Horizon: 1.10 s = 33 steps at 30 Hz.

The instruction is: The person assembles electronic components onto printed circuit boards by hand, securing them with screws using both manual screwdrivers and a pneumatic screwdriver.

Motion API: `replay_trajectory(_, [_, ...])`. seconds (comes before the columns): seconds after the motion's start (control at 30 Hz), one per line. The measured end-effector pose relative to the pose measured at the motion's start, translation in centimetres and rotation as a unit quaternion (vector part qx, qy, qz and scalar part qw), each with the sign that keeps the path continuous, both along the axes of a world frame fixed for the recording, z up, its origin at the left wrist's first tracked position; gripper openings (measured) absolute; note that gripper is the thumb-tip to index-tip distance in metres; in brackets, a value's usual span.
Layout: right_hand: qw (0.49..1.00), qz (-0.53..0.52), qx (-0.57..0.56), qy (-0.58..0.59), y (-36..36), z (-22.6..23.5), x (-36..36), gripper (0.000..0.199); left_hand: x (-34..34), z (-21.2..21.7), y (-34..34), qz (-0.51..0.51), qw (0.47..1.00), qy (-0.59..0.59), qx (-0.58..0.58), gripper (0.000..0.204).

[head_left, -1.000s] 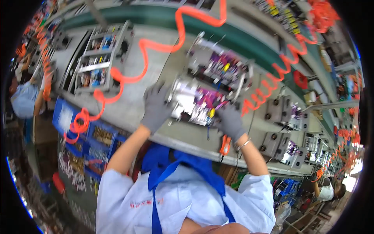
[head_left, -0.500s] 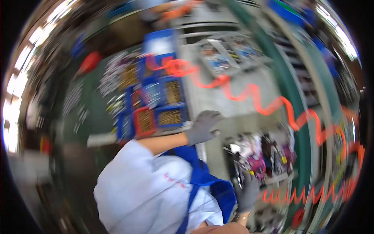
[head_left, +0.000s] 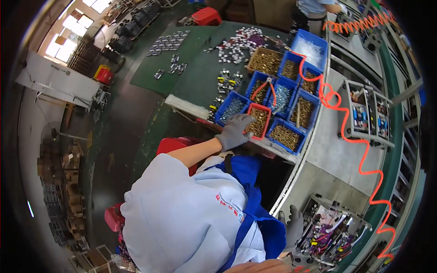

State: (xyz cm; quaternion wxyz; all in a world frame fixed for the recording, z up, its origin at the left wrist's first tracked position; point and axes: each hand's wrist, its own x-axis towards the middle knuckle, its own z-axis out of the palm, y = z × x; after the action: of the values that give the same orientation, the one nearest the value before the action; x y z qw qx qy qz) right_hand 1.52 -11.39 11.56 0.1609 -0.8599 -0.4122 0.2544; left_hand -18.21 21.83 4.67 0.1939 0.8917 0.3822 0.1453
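My left hand (head_left: 235, 133), in a grey glove, is at the near edge of a small red bin (head_left: 265, 119) of brass-coloured screws or similar small parts. Its fingers are bent and apart from the thumb, with nothing seen in them. My right hand (head_left: 293, 227), also gloved in grey, is low beside an open-frame unit (head_left: 330, 236) full of purple and white wires and circuit parts. Its fingers are spread and hold nothing visible. Blue bins of small metal parts surround the red one, including one of silvery parts (head_left: 232, 108) and one of brass-coloured parts (head_left: 285, 136).
Red-handled pliers (head_left: 269, 85) lie across the bins. White caps (head_left: 246, 43) and small modules (head_left: 168, 42) cover parts of the green tabletop (head_left: 195, 68). A coiled orange air hose (head_left: 364, 154) hangs over the conveyor, where another framed unit (head_left: 368, 111) stands. A co-worker (head_left: 316, 9) is at the far end.
The view has swung toward the left and steadied. My left hand has gone from over the conveyor side to the red bin; my right hand stays by the wired unit.
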Motion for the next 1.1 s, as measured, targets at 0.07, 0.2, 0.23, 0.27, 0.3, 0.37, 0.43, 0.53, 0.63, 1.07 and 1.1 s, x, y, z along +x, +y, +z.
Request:
replay_trajectory(0.07, [1.0, 0.022, -0.015, -0.001, 2.2, -1.2, -1.2, 0.047, -3.6, -0.4, 3.1, 0.054, 0.997, -0.033, 0.036, 0.051])
replay_trajectory(0.2, [0.999, 0.022, -0.023, 0.029, 8.1, -2.4, -4.1, 0.046, -11.9, -2.0, 11.9, 0.139, 0.984, -0.023, 0.108, 0.051])
replay_trajectory(0.23, [0.999, 0.03, -0.021, 0.028, 10.2, -2.2, -5.1, 0.046, -15.0, -3.1, 14.6, 0.209, 0.975, 0.0, 0.078, 0.057])
replay_trajectory(0.27, [0.998, 0.027, -0.033, 0.039, 12.5, -1.5, -6.2, 0.046, -18.0, -4.5, 17.4, 0.276, 0.96, 0.022, 0.046, 0.062])
replay_trajectory(0.3, [0.997, 0.022, -0.048, 0.047, 14.9, -1.0, -7.4, 0.046, -21.1, -6.2, 20.3, 0.28, 0.959, 0.018, 0.044, 0.062])
replay_trajectory(0.37, [0.997, 0.071, -0.032, 0.015, 19.1, -2.0, -9.4, 0.046, -27.1, -8.6, 25.7, 0.45, 0.89, 0.013, -0.07, 0.074])
replay_trajectory(0.43, [0.991, 0.121, -0.059, 0.004, 24.0, -1.2, -11.8, 0.046, -31.1, -9.8, 30.5, 0.492, 0.864, 0.058, -0.089, 0.082])
replay_trajectory(0.53, [0.98, 0.18, -0.078, 0.019, 30.2, -1.8, -15.2, 0.047, -33.9, -11.6, 38.2, 0.545, 0.822, 0.106, -0.123, 0.095])
replay_trajectory(0.63, [0.966, 0.238, -0.089, 0.043, 35.6, -2.7, -17.3, 0.047, -34.5, -11.4, 43.7, 0.551, 0.81, 0.093, -0.178, 0.11])
replay_trajectory(1.07, [0.897, 0.442, 0.012, 0.003, 56.5, -1.7, -27.0, 0.042, -35.3, -10.3, 49.6, 0.461, 0.827, 0.247, -0.204, 0.122])
replay_trajectory(1.1, [0.884, 0.467, 0.028, 0.017, 58.1, -2.6, -27.8, 0.042, -35.5, -10.3, 49.4, 0.457, 0.836, 0.247, -0.178, 0.121])
